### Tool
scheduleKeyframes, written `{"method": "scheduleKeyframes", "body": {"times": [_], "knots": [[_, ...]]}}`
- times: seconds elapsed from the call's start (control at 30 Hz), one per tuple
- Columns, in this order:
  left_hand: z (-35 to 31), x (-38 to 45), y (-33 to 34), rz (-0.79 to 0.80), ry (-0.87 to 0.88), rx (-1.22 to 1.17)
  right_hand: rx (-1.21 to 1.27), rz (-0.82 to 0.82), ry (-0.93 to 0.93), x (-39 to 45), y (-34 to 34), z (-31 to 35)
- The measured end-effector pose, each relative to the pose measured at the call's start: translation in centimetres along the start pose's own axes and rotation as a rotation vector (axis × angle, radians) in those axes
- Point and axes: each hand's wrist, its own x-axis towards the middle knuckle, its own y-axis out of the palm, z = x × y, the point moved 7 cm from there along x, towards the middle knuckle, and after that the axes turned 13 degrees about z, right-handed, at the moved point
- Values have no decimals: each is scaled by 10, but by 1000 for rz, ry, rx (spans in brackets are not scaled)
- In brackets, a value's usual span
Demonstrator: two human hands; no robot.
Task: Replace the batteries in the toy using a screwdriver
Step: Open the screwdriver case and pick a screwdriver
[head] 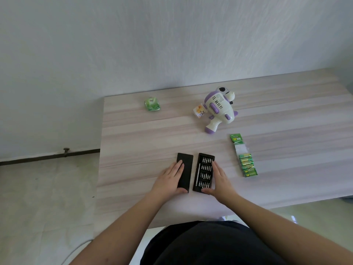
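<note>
Screwdriver kit opened near the table's (133, 131) front edge.
My left hand (170, 178) rests flat on the lid (186, 165); my right hand (221, 180), fingers straight, steadies the bit tray (204, 173) for choosing.

I see a pale wood-grain desk (133, 142) w/ streaked planks. Flat on it, under my left hand (170, 180), a black case lid (185, 165); just beside it, against my right hand (219, 180), the open screwdriver bit tray (204, 172), black w/ rows of bits. Right of the right hand, well apart, a strip of green batteries (245, 157). Beyond both hands: white-and-purple toy (219, 109) lying on its side, small printed tag (199, 111) touching it; far off beyond the left hand, a green packet (152, 104).
</note>
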Motion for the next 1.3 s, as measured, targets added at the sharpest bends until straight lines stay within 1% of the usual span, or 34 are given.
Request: {"method": "scheduleKeyframes", "body": {"times": [0.07, 0.23, 0.4, 0.53, 0.7, 0.97, 1.13, 1.27, 1.3], "knots": [[-4, 0, -2, -36, 9, 13, -48, 11, -12, 4, 1, 2], [-7, -6, 0, -40, -18, 14, -165, 26, -11, 11, 5, 12], [0, -8, 13, -56, -30, -14, -189, -6, 23, 16, 13, 25], [6, -14, 12, -75, -47, -35, -204, -9, 15, 21, 18, 35], [16, -25, 14, -53, -109, -61, -216, 14, -24, 28, 23, 46], [26, -34, 16, -23, -172, -97, -177, 24, -81, 34, 25, 54], [24, -34, 18, -1, -194, -112, -71, -2, -143, 34, 20, 53], [24, -36, 13, -73, -213, -102, 4, -27, -134, 34, 15, 54], [22, -36, 13, -60, -209, -115, 17, -23, -133, 35, 14, 54]]}}
